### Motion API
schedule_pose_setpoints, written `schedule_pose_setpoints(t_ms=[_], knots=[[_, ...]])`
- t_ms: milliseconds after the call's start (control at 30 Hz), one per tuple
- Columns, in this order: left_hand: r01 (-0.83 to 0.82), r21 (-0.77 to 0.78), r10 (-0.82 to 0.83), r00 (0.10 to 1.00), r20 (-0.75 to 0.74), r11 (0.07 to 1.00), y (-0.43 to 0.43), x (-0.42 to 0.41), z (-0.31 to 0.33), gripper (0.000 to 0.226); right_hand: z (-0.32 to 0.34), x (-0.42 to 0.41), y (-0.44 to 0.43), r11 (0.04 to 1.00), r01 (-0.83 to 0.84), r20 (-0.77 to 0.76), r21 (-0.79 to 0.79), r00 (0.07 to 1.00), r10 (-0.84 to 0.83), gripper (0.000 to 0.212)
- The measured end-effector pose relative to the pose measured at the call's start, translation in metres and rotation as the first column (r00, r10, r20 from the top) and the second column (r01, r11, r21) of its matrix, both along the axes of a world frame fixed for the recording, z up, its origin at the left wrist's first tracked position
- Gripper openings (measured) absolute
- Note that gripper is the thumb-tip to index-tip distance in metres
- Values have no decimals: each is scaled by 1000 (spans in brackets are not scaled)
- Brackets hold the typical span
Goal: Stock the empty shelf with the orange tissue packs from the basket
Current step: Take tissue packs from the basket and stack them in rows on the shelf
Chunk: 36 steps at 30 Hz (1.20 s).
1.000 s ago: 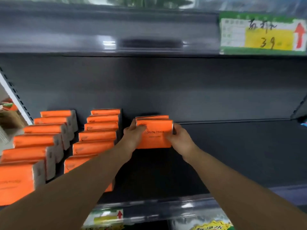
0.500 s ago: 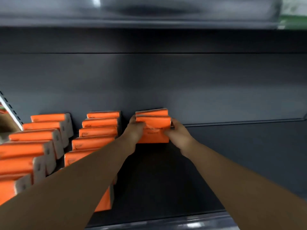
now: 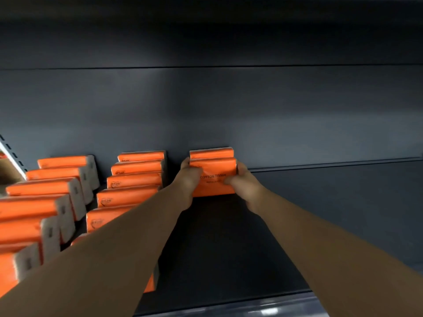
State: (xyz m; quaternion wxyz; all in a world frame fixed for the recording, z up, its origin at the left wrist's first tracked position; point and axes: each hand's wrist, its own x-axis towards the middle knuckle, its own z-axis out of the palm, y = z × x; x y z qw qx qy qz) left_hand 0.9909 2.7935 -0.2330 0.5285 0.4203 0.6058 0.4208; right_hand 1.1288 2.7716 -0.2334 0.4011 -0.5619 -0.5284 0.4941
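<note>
An orange tissue pack (image 3: 214, 178) printed "COTTON TISSUE" stands upright near the back of the dark shelf (image 3: 320, 225). My left hand (image 3: 188, 179) grips its left edge and my right hand (image 3: 241, 183) grips its right edge. Directly behind it stands another orange pack (image 3: 211, 153), against the back panel. To the left, two rows of several orange packs run from back to front: a middle row (image 3: 135, 179) and a far-left row (image 3: 45, 202). The basket is out of view.
The shelf's right half is bare dark metal, with the front lip (image 3: 251, 311) at the bottom. A dark back panel (image 3: 251, 110) rises behind the packs. A perforated upright (image 3: 11, 152) stands at the far left.
Both hands have pushed the held pack further back until it sits against the pack behind it. The view has moved in and dipped, so the upper shelf edge and price tag left the frame.
</note>
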Motion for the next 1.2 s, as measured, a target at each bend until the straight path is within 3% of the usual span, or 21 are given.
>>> schedule_pose_setpoints(t_ms=[300,467,833,967,1200], knots=[[-20,-37,18,997,-70,999,2,3,-3,50,-4,0,1,999,-11,98,-31,995,14,32],[-20,-24,16,990,-137,1000,1,4,-1,52,-6,-1,-5,998,30,145,-52,989,-22,45],[-30,88,56,950,-307,996,-16,9,22,62,7,4,-20,997,53,243,61,968,-66,51],[21,180,81,837,-542,983,-29,10,34,60,20,6,-30,995,20,414,98,908,-59,73],[287,294,114,513,-851,912,-57,1,55,62,50,1,-61,981,-56,635,186,768,-76,80]])
